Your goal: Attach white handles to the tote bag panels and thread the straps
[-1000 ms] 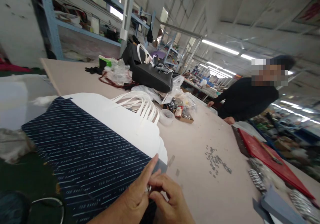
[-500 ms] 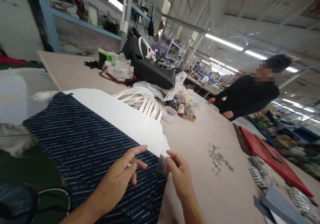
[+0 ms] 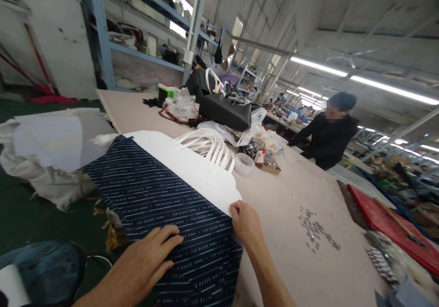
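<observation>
Dark navy fabric [image 3: 164, 197] with pale lettered stripes lies across the table edge, partly over white scalloped-edge panels [image 3: 192, 179]. On the fabric rests my left hand [image 3: 154, 252], palm down with its fingers apart, holding nothing. My right hand [image 3: 247, 220] is closed in a pinch where the right end of the white panels meets the fabric. Its fingertips touch that corner, and what lies between them is hidden. Several white straps [image 3: 209, 149] arch over the back of the panels.
Behind the straps stand a clear tape roll [image 3: 244, 164], a small open box [image 3: 269, 166] and a black bag [image 3: 224, 110]. Small metal pieces [image 3: 315, 229] are scattered to the right, near a red folder [image 3: 391, 224]. A person [image 3: 329, 133] stands across the table; a stool [image 3: 44, 270] is lower left.
My left hand has moved down and left and now lies flat on the fabric. My right hand has closed at the panels' corner; the small grey piece beside it no longer shows. The view has shifted.
</observation>
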The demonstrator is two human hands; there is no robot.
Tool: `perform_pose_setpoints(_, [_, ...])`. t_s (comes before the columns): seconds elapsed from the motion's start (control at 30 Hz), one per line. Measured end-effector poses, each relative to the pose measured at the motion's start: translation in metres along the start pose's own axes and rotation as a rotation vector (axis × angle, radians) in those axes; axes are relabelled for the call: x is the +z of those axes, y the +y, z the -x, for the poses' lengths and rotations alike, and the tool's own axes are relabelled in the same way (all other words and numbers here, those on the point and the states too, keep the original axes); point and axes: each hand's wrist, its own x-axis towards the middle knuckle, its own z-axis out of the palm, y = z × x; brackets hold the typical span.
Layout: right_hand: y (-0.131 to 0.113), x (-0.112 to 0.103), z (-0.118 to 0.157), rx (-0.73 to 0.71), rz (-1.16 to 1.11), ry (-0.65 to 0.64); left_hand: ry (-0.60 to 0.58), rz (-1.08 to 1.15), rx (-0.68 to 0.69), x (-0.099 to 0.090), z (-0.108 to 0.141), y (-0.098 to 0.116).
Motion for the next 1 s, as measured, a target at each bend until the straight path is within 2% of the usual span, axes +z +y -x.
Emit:
perform_pose_setpoints(0.07, [-0.012,-0.005,0.005,-0.066,0.155,0.053,0.025,-0.014,0.02,0.0,-0.002,0.001])
perform_pose_setpoints(0.13, [-0.024,-0.019,0.012,-0.141,0.196,0.093,0.074,0.007,0.057,-0.004,-0.003,0.003])
perform_pose_setpoints(0.2, [-0.03,-0.044,0.02,-0.179,0.099,0.123,0.153,0.067,0.105,-0.014,-0.005,0.007])
perform_pose_setpoints(0.27, [-0.026,-0.082,0.033,-0.156,0.009,0.133,0.254,0.143,0.137,-0.029,-0.007,0.014])
perform_pose_setpoints(0.33, [-0.006,-0.125,0.048,-0.104,-0.017,0.092,0.346,0.218,0.132,-0.045,-0.011,0.022])
perform_pose_setpoints(0.43, [0.045,-0.183,0.077,-0.036,0.026,-0.009,0.413,0.295,0.067,-0.065,-0.02,0.034])
perform_pose_setpoints(0.5, [0.087,-0.209,0.098,0.038,0.058,-0.057,0.39,0.295,-0.006,-0.07,-0.028,0.04])
perform_pose_setpoints(0.57, [0.125,-0.22,0.12,0.139,0.094,-0.043,0.283,0.265,-0.06,-0.069,-0.039,0.048])
perform_pose_setpoints(0.63, [0.152,-0.215,0.14,0.238,0.116,0.042,0.105,0.224,-0.052,-0.061,-0.052,0.059])
perform_pose_setpoints(0.7, [0.164,-0.197,0.159,0.304,0.078,0.124,-0.076,0.174,0.007,-0.048,-0.068,0.075])
perform_pose_setpoints(0.8, [0.153,-0.155,0.178,0.274,-0.069,0.11,-0.228,0.056,0.105,-0.024,-0.091,0.108])
perform_pose_setpoints(0.9, [0.13,-0.114,0.188,0.216,-0.176,0.031,-0.292,-0.1,0.214,0.002,-0.111,0.14])
perform_pose_setpoints(1.0, [0.119,-0.086,0.192,0.27,-0.277,-0.028,-0.35,-0.206,0.289,0.024,-0.125,0.163])
